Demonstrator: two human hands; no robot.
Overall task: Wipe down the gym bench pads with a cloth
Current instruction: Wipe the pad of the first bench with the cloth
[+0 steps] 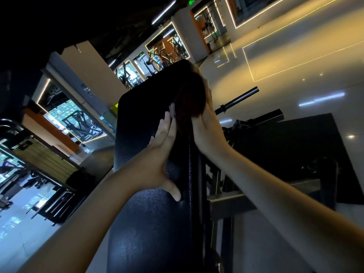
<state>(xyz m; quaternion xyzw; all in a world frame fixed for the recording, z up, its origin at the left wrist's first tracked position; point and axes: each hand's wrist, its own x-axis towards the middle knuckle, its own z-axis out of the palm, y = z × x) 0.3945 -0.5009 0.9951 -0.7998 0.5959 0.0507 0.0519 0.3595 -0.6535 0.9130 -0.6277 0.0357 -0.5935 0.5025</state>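
Note:
A long black padded bench (145, 123) runs up the middle of the tilted view, its back pad raised. My left hand (157, 156) lies flat on the pad with straight fingers, the thumb spread toward the pad's right edge. My right hand (204, 125) grips a dark brown cloth (192, 95) and holds it against the pad's upper right edge. Most of the right hand's fingers are hidden behind the cloth.
The bench's metal frame (226, 201) stands to the right under the pad. A black barbell (238, 99) and a dark floor mat (295, 154) lie beyond it on the glossy floor. Gym machines (82, 123) and lit mirrors line the left side.

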